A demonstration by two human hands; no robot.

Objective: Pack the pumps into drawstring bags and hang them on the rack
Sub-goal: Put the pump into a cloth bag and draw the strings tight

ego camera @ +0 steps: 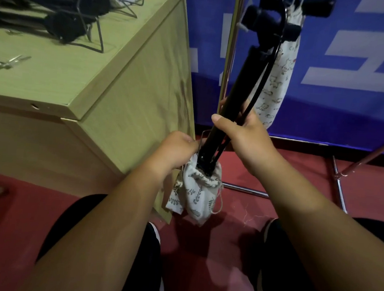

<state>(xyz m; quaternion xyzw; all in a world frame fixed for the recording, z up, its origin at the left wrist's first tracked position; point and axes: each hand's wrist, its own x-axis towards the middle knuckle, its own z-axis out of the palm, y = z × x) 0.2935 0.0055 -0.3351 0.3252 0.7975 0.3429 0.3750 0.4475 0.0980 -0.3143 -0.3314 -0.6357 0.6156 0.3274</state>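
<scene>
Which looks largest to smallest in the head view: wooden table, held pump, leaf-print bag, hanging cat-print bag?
1. wooden table
2. held pump
3-4. hanging cat-print bag and leaf-print bag: unsure; one is farther and partly hidden, the other bunched.

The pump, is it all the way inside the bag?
No, the pump has only its bottom end in the bag; the rest sticks out.

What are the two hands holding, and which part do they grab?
The right hand grips the black pump around the middle of its barrel. The left hand pinches the mouth of the leaf-print drawstring bag.
</scene>
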